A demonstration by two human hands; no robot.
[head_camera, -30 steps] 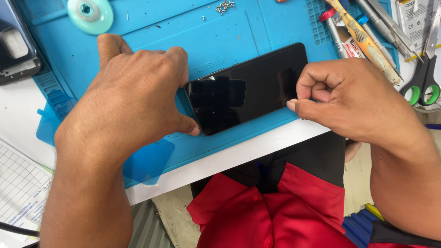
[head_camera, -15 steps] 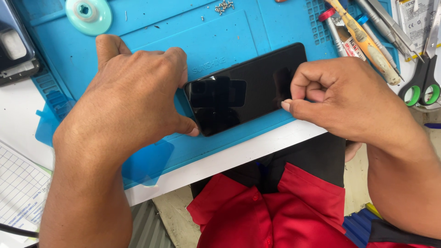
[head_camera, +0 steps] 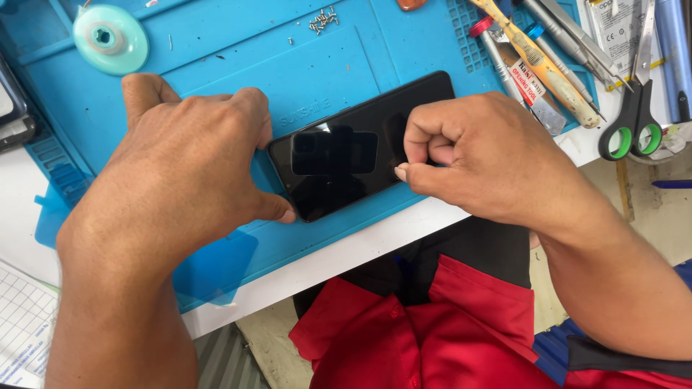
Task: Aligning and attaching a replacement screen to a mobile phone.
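Observation:
A black smartphone [head_camera: 353, 151] lies screen-up on a blue work mat [head_camera: 216, 65], its glass dark and reflective. My left hand [head_camera: 187, 173] clamps the phone's left end, thumb at the near corner and fingers over the far edge. My right hand [head_camera: 483, 155] is curled into a loose fist on the phone's right half, with the thumb tip pressed on the glass near the near edge. Whether something thin sits under that thumb cannot be seen.
A teal round disc [head_camera: 110, 38] rests at the mat's far left. Several tiny screws [head_camera: 322, 19] lie at the mat's far edge. Screwdrivers and a yellow-handled tool [head_camera: 537, 54] lie at the right, with green-handled scissors [head_camera: 634, 119] beyond. The white table edge [head_camera: 375, 245] runs just below the mat.
My right hand has slid left along the phone's near edge, from its right end toward the middle. My left hand holds the same grip.

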